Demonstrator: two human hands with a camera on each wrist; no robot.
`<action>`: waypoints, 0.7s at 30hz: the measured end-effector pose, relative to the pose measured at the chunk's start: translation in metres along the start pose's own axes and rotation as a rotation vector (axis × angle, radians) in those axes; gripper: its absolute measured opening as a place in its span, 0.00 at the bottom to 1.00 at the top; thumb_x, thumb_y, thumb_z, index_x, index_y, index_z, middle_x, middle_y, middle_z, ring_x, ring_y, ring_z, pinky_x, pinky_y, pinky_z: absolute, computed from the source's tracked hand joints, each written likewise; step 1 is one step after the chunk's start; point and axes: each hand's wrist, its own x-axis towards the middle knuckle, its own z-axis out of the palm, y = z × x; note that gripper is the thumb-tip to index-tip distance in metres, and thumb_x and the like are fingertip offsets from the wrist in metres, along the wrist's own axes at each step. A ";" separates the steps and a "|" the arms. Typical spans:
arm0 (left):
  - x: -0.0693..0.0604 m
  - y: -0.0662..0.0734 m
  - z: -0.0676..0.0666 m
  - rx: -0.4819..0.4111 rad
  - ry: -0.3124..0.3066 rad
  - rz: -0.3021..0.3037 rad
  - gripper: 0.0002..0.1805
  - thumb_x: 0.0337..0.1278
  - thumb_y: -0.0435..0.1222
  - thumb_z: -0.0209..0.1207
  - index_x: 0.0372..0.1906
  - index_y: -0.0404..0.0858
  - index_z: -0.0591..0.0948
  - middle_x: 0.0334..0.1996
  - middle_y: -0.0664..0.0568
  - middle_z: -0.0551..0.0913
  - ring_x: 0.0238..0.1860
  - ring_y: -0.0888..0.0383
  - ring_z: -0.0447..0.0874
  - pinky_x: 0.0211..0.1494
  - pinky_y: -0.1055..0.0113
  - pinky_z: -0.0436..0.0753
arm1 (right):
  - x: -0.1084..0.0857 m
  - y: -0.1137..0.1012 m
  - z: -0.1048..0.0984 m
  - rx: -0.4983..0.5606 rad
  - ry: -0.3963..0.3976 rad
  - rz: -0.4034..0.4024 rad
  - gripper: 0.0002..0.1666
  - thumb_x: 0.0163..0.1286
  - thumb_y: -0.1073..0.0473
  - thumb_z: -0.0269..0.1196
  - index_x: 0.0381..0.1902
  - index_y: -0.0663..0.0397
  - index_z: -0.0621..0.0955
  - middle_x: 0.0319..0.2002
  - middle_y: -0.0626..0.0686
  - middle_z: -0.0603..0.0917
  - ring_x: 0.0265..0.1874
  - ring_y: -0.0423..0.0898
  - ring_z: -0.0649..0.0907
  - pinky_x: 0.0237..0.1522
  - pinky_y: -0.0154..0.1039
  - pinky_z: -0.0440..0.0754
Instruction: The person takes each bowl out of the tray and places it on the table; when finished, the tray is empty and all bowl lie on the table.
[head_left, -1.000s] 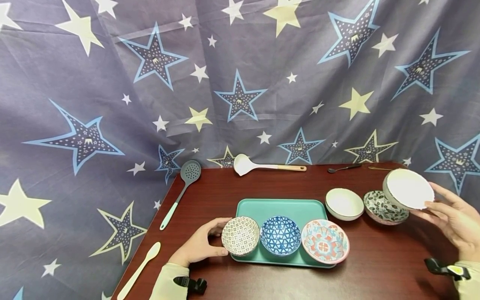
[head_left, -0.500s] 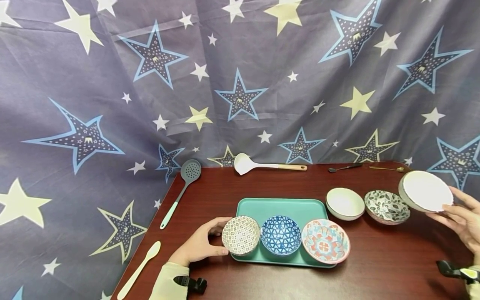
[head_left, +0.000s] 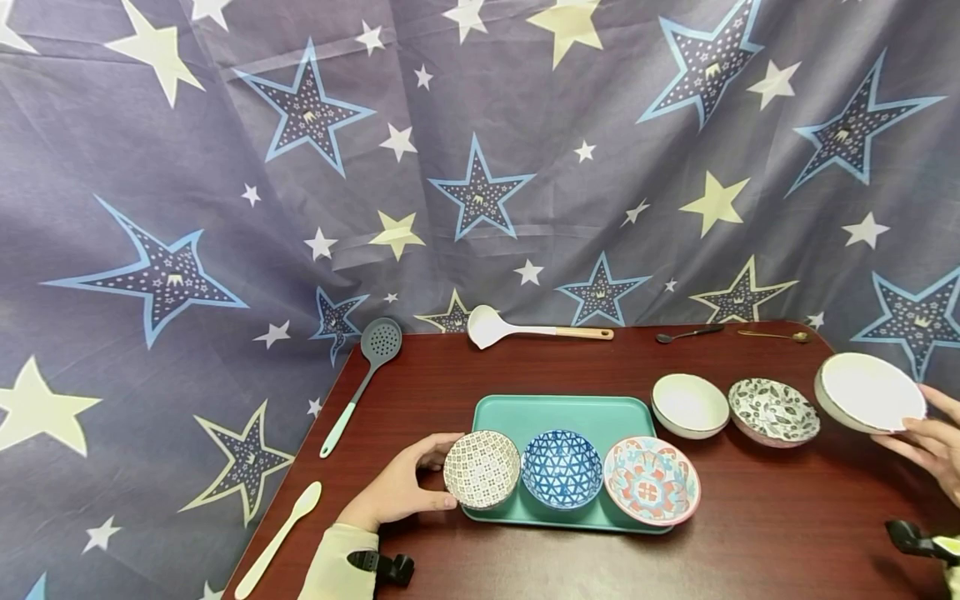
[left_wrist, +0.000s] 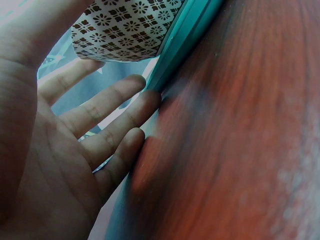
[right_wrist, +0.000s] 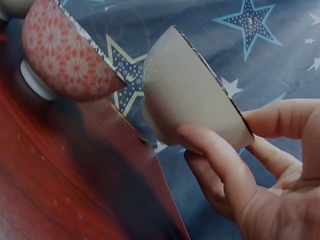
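Nearest to us, on the red-brown wood table point(head_left: 525, 571), a pale yellow spoon point(head_left: 277, 546) lies along the left edge. Beside it our left hand point(head_left: 401, 487) reaches thumb and fingers round the near-left side of a brown-patterned bowl point(head_left: 482, 470), its lower fingers spread loosely; we cannot tell how firmly it touches. That bowl stands on the left end of a teal tray point(head_left: 562, 408), next to a blue triangle-patterned bowl point(head_left: 562, 470) and a red-rimmed floral bowl point(head_left: 651, 482) that overlaps the right front corner. Out at the table's right edge, our right hand point(head_left: 937, 433) pinches the side of a dark-rimmed white bowl point(head_left: 870, 392); whether its foot meets the tabletop we cannot tell. To its left we see a leaf-patterned bowl point(head_left: 774, 412), red outside, then a cream bowl point(head_left: 690, 406) by the tray. Farther back lie a grey skimmer point(head_left: 381, 342), a white ladle point(head_left: 487, 328), a small dark spoon point(head_left: 688, 334) and a gold-coloured spoon point(head_left: 772, 337), before a star-printed curtain point(head_left: 480, 83).
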 end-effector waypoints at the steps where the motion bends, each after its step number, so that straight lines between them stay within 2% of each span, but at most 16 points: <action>1: 0.000 0.000 0.000 0.001 0.000 0.000 0.47 0.49 0.38 0.80 0.76 0.45 0.71 0.64 0.52 0.81 0.56 0.51 0.83 0.59 0.59 0.81 | -0.001 0.000 -0.002 0.016 -0.048 -0.012 0.32 0.79 0.84 0.32 0.78 0.75 0.55 0.66 0.72 0.69 0.62 0.68 0.80 0.58 0.60 0.81; 2: 0.000 -0.001 0.000 0.002 -0.001 0.000 0.47 0.49 0.38 0.80 0.76 0.45 0.72 0.64 0.52 0.81 0.56 0.51 0.83 0.59 0.59 0.81 | -0.003 0.001 -0.005 0.040 -0.090 -0.018 0.32 0.79 0.84 0.32 0.79 0.76 0.51 0.66 0.74 0.67 0.64 0.69 0.79 0.59 0.61 0.80; 3: 0.000 -0.001 0.000 0.003 -0.001 0.000 0.47 0.49 0.38 0.80 0.76 0.45 0.72 0.64 0.52 0.81 0.56 0.51 0.83 0.59 0.59 0.81 | -0.004 -0.001 -0.007 0.115 -0.074 0.003 0.33 0.79 0.84 0.31 0.79 0.73 0.53 0.63 0.76 0.70 0.63 0.71 0.78 0.59 0.63 0.79; 5: 0.000 -0.001 0.000 0.003 -0.001 0.001 0.47 0.49 0.38 0.80 0.76 0.45 0.71 0.65 0.52 0.81 0.56 0.51 0.83 0.59 0.59 0.81 | -0.006 -0.002 -0.014 0.201 -0.128 0.025 0.32 0.81 0.81 0.28 0.80 0.73 0.51 0.61 0.82 0.69 0.66 0.74 0.74 0.63 0.66 0.75; 6: 0.000 -0.001 0.000 0.003 -0.001 0.001 0.47 0.49 0.38 0.80 0.76 0.45 0.71 0.65 0.52 0.81 0.57 0.51 0.83 0.59 0.59 0.81 | -0.007 -0.003 -0.015 0.241 -0.124 0.041 0.32 0.81 0.80 0.28 0.80 0.73 0.52 0.60 0.83 0.69 0.66 0.75 0.74 0.63 0.67 0.74; 8: 0.000 -0.001 0.000 0.001 -0.002 0.001 0.47 0.49 0.38 0.80 0.76 0.45 0.71 0.65 0.52 0.81 0.57 0.50 0.83 0.60 0.58 0.81 | -0.009 -0.003 -0.020 0.332 -0.165 0.073 0.32 0.82 0.79 0.27 0.80 0.73 0.51 0.61 0.86 0.67 0.69 0.77 0.69 0.66 0.69 0.69; 10: 0.000 0.000 0.000 -0.003 -0.002 -0.001 0.47 0.49 0.38 0.80 0.76 0.45 0.71 0.65 0.52 0.81 0.57 0.51 0.83 0.60 0.58 0.81 | -0.010 -0.003 -0.022 0.398 -0.198 0.109 0.31 0.82 0.77 0.26 0.81 0.74 0.50 0.61 0.88 0.66 0.71 0.78 0.66 0.68 0.70 0.65; 13: 0.000 0.000 0.000 -0.005 -0.002 -0.003 0.47 0.49 0.38 0.80 0.76 0.46 0.71 0.65 0.52 0.81 0.57 0.51 0.83 0.59 0.58 0.81 | -0.013 -0.004 -0.024 0.444 -0.194 0.150 0.31 0.83 0.76 0.26 0.81 0.73 0.51 0.62 0.89 0.65 0.71 0.79 0.65 0.69 0.71 0.63; 18: 0.000 0.000 0.000 -0.009 0.001 -0.004 0.48 0.49 0.39 0.80 0.77 0.46 0.71 0.65 0.52 0.81 0.57 0.51 0.82 0.59 0.58 0.81 | -0.018 -0.005 -0.034 0.417 -0.180 0.169 0.32 0.81 0.79 0.26 0.81 0.74 0.51 0.68 0.83 0.64 0.70 0.77 0.67 0.68 0.71 0.65; 21: 0.000 0.000 0.000 -0.001 0.001 -0.008 0.48 0.49 0.39 0.80 0.77 0.47 0.71 0.64 0.52 0.81 0.57 0.52 0.82 0.59 0.58 0.81 | -0.023 -0.008 -0.041 0.266 -0.068 0.174 0.33 0.80 0.82 0.29 0.79 0.71 0.59 0.70 0.70 0.70 0.66 0.70 0.75 0.62 0.67 0.75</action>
